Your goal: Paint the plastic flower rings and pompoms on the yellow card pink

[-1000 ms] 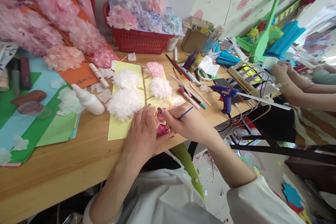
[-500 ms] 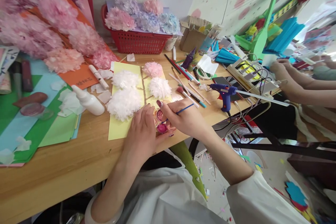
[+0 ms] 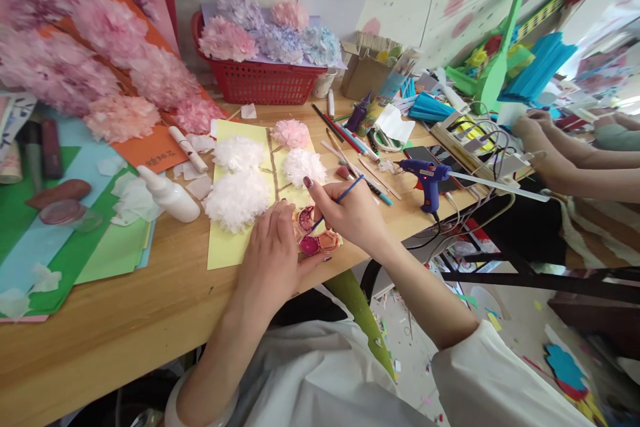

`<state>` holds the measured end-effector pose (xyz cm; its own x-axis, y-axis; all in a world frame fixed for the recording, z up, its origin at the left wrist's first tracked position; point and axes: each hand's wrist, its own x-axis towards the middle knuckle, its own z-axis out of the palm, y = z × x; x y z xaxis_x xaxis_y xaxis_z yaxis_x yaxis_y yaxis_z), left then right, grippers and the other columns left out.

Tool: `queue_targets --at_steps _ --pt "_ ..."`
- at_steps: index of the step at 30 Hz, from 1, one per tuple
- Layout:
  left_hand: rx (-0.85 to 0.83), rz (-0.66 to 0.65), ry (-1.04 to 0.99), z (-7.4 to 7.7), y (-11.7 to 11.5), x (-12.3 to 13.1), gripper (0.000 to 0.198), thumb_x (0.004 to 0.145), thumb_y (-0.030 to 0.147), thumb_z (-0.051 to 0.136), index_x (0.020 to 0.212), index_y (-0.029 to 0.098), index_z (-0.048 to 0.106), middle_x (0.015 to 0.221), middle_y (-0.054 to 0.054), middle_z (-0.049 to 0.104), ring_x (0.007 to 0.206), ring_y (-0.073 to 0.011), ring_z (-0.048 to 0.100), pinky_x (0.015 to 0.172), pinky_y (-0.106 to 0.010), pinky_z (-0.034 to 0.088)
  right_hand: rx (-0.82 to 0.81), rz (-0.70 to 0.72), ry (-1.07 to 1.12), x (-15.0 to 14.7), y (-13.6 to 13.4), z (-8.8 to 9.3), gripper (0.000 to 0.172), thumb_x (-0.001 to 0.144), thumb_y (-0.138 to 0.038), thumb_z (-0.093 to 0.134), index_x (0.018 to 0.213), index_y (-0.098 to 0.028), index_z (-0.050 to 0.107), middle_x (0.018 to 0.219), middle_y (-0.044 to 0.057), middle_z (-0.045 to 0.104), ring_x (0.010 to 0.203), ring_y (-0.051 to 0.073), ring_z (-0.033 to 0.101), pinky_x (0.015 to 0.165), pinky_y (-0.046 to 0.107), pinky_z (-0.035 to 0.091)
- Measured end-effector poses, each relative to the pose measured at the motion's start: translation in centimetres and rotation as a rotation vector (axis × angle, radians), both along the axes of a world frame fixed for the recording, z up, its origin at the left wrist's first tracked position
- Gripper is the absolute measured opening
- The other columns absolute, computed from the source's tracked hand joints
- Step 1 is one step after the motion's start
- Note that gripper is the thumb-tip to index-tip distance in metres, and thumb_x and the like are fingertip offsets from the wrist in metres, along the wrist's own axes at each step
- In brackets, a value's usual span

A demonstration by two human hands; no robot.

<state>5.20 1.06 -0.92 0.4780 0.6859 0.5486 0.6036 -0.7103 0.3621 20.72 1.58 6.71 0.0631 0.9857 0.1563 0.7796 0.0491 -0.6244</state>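
My right hand (image 3: 350, 213) pinches a thin blue paintbrush (image 3: 345, 195), its tip down at a small paint palette (image 3: 314, 235) with pink and orange wells near the table's front edge. My left hand (image 3: 273, 257) lies on the palette's left side, fingers curled against it, holding it steady. Just beyond the palette lies a yellow sheet (image 3: 227, 247) bearing white tissue flowers (image 3: 236, 197) and one pink flower (image 3: 291, 132) along a brown stem.
A white glue bottle (image 3: 167, 192) lies left of the sheet, by green and blue papers (image 3: 65, 240). A red basket (image 3: 260, 80) of tissue flowers stands at the back. Pens, a blue glue gun (image 3: 425, 179) and cables lie right, where another person's hands (image 3: 537, 137) work.
My right hand has lifted and drawn back slightly from the palette, tilting the brush more upright. My left hand has stayed on the palette.
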Motion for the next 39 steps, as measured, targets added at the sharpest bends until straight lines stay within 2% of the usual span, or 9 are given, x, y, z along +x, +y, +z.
queue_targets --at_steps 6,11,15,18,21,27,30,35,39 --pt "-0.015 -0.008 0.005 0.1 0.0 0.0 0.086 0.079 0.053 0.075 0.137 0.007 0.033 0.128 -0.029 0.059 0.125 -0.0434 0.057 0.097 -0.058 0.054 -0.093 -0.125 0.105 0.7 0.6 -0.4 0.063 0.100 -0.047 0.044 0.046 -0.019 0.057 0.035 -0.004 0.047 0.037 0.008 0.044 0.061 0.029 0.041" --pt "-0.017 -0.018 0.011 0.2 0.0 -0.1 0.087 0.078 0.053 0.077 0.136 0.007 0.033 0.130 -0.029 0.057 0.125 -0.0440 0.056 0.098 -0.058 0.053 -0.149 -0.158 0.167 1.4 0.6 -0.5 0.064 0.099 -0.046 0.045 0.042 -0.020 0.053 0.033 -0.002 0.047 0.038 0.009 0.046 0.058 0.027 0.041" --pt "-0.032 -0.017 0.023 0.3 0.0 0.0 0.085 0.078 0.053 0.077 0.135 0.007 0.034 0.127 -0.028 0.059 0.124 -0.0438 0.057 0.098 -0.057 0.053 -0.057 -0.057 0.110 1.4 -0.1 -0.2 0.063 0.101 -0.047 0.042 0.045 -0.019 0.052 0.038 -0.003 0.048 0.039 0.008 0.041 0.052 0.027 0.035" --pt "-0.024 -0.002 -0.006 0.1 0.0 0.0 0.085 0.080 0.057 0.072 0.137 0.009 0.032 0.129 -0.027 0.058 0.124 -0.0431 0.057 0.097 -0.057 0.053 0.023 0.061 0.007 0.9 -0.8 0.1 0.064 0.101 -0.047 0.042 0.044 -0.019 0.041 0.039 -0.004 0.041 0.039 0.006 0.030 0.049 0.027 0.028" --pt "-0.022 -0.013 -0.018 -0.1 0.0 0.1 0.083 0.083 0.058 0.069 0.139 0.009 0.032 0.131 -0.027 0.057 0.125 -0.0437 0.056 0.098 -0.059 0.053 0.029 0.175 0.013 0.5 -1.3 0.3 0.064 0.102 -0.053 0.040 0.048 -0.019 0.035 0.043 -0.005 0.036 0.043 0.007 0.027 0.047 0.028 0.024" --pt "-0.016 -0.032 -0.031 -0.2 0.1 0.0 0.079 0.086 0.056 0.066 0.138 0.007 0.033 0.130 -0.030 0.057 0.125 -0.0431 0.055 0.097 -0.060 0.053 0.128 0.236 -0.034 0.6 -2.2 0.0 0.057 0.105 -0.041 0.038 0.053 -0.019 0.032 0.050 -0.006 0.029 0.049 0.008 0.022 0.050 0.028 0.021" --pt "-0.006 -0.031 -0.025 -0.2 0.1 0.0 0.081 0.085 0.056 0.068 0.139 0.006 0.033 0.130 -0.030 0.057 0.125 -0.0434 0.056 0.097 -0.059 0.052 0.159 0.195 -0.041 0.6 -2.5 -0.1 0.056 0.105 -0.039 0.039 0.053 -0.019 0.033 0.050 -0.006 0.030 0.049 0.008 0.023 0.050 0.028 0.021" --pt "0.000 -0.013 -0.005 -0.4 0.1 0.0 0.084 0.084 0.057 0.068 0.140 0.005 0.032 0.130 -0.030 0.057 0.125 -0.0446 0.056 0.097 -0.059 0.053 0.120 0.250 -0.013 0.3 -2.5 0.0 0.055 0.105 -0.040 0.039 0.054 -0.020 0.036 0.049 -0.005 0.038 0.047 0.007 0.029 0.050 0.027 0.025" --pt "-0.006 -0.011 -0.015 -0.4 0.1 0.0 0.085 0.084 0.058 0.068 0.140 0.005 0.032 0.130 -0.030 0.057 0.124 -0.0443 0.056 0.097 -0.060 0.052 0.081 0.261 -0.020 0.4 -2.3 0.2 0.057 0.105 -0.042 0.037 0.053 -0.020 0.034 0.047 -0.005 0.037 0.047 0.008 0.028 0.050 0.028 0.024"
